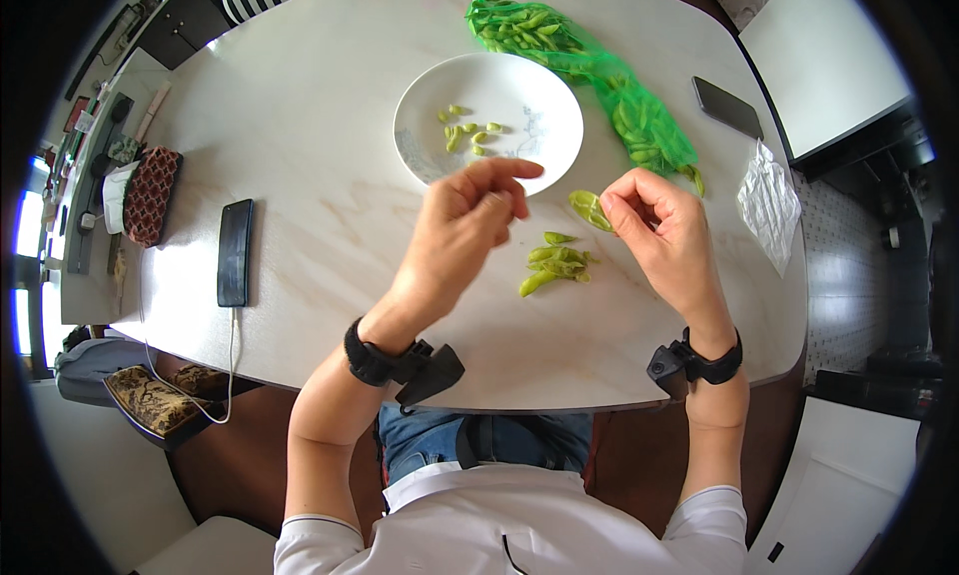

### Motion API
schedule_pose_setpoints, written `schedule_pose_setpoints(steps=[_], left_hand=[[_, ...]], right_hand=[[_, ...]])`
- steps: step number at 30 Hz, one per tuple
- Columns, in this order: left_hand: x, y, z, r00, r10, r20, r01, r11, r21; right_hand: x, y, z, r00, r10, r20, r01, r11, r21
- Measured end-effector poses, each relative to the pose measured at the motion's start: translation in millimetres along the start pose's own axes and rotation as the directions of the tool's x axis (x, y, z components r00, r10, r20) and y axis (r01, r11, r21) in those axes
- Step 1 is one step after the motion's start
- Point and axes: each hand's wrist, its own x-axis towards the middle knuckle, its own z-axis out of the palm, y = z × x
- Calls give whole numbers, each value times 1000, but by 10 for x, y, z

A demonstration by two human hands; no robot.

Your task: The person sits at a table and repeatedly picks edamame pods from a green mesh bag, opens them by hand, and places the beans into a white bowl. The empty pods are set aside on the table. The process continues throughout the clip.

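My right hand (659, 230) pinches a split, flattened green soybean pod (589, 209) between thumb and fingers, just above the table. My left hand (473, 219) is over the near rim of a white plate (517, 80), its index finger stretched to the right and the other fingers curled. Whether a bean sits in those curled fingers is hidden. Several shelled green beans (454, 137) lie on the left and middle of the plate. Between the hands, closer to me, rests a small pile of pods (556, 265).
Beyond the plate, a green mesh bag (650, 125) of pods stretches rightward. A dark phone (728, 108) and a crumpled clear plastic wrapper (770, 204) lie at the right. On the left are a phone (235, 253) with a white cable (234, 350) and a patterned tissue box (152, 196).
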Motion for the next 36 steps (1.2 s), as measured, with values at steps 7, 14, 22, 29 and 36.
schedule_pose_setpoints(steps=[7,14,22,29,36], left_hand=[[315,46,-254,890,414,-189,-230,768,597],[585,-224,-397,869,487,-88,-177,471,864],[646,-309,-420,837,548,-3,-132,207,969],[629,-298,-384,855,519,-6,-62,114,991],[659,-302,-387,831,556,-14,-59,114,992]], right_hand=[[87,199,67,986,-42,163,57,995,-86],[94,295,80,950,-99,297,156,972,-177],[89,364,18,982,-81,169,135,932,-337],[160,412,-371,946,-182,-267,-34,767,-641],[119,640,-909,925,51,-376,-318,644,-695]])
